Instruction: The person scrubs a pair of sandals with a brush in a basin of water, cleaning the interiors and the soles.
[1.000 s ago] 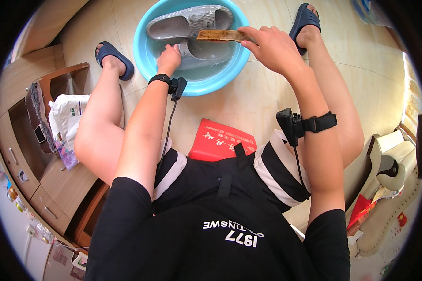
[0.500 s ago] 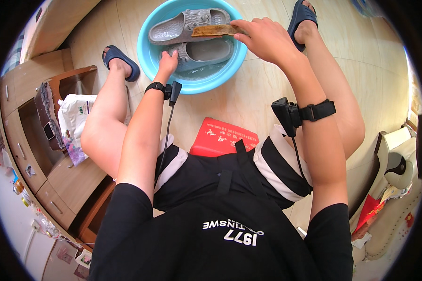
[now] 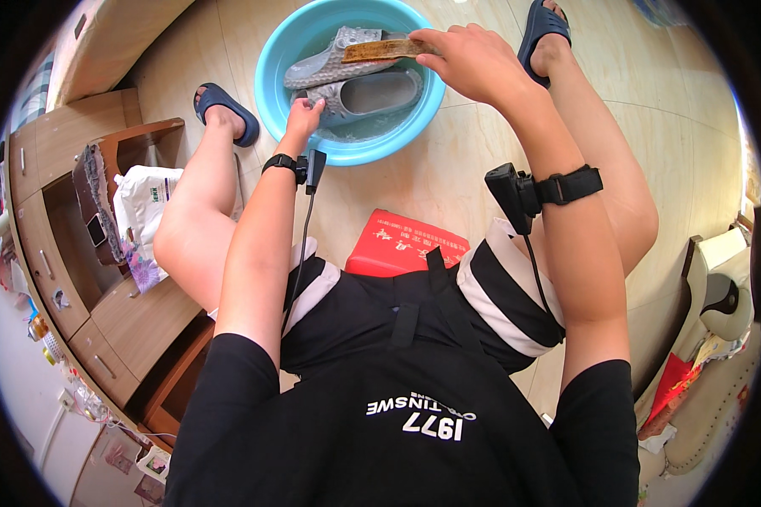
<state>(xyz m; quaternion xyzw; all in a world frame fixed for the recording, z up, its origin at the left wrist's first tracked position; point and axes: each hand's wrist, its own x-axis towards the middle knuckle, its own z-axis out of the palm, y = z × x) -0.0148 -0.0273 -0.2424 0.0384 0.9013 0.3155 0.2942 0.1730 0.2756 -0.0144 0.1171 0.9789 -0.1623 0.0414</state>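
A light-blue basin (image 3: 359, 154) with water in it stands on the floor between my feet. Two wet grey slippers lie inside. My left hand (image 3: 303, 118) is closed on the left end of the near slipper (image 3: 379, 95), whose opening faces up. The far slipper (image 3: 317, 69) leans tilted behind it and shows bumps on its surface. Over the slippers, my right hand (image 3: 473, 61) grips one end of a flat brown wooden brush (image 3: 372, 52). The brush's underside is hidden, and I cannot tell whether it touches the far slipper.
Below the basin, a red box-like object (image 3: 406, 245) sits between my thighs. My feet, in dark-blue slides (image 3: 228, 114), flank the basin. A wooden cabinet (image 3: 101, 329) and a white bag (image 3: 144, 198) are at left, a pale cushioned seat (image 3: 719, 389) at right.
The far slipper has tipped over and shifted in the basin; its inside no longer faces up. The brush has moved slightly left in my right hand. My left hand keeps its hold.
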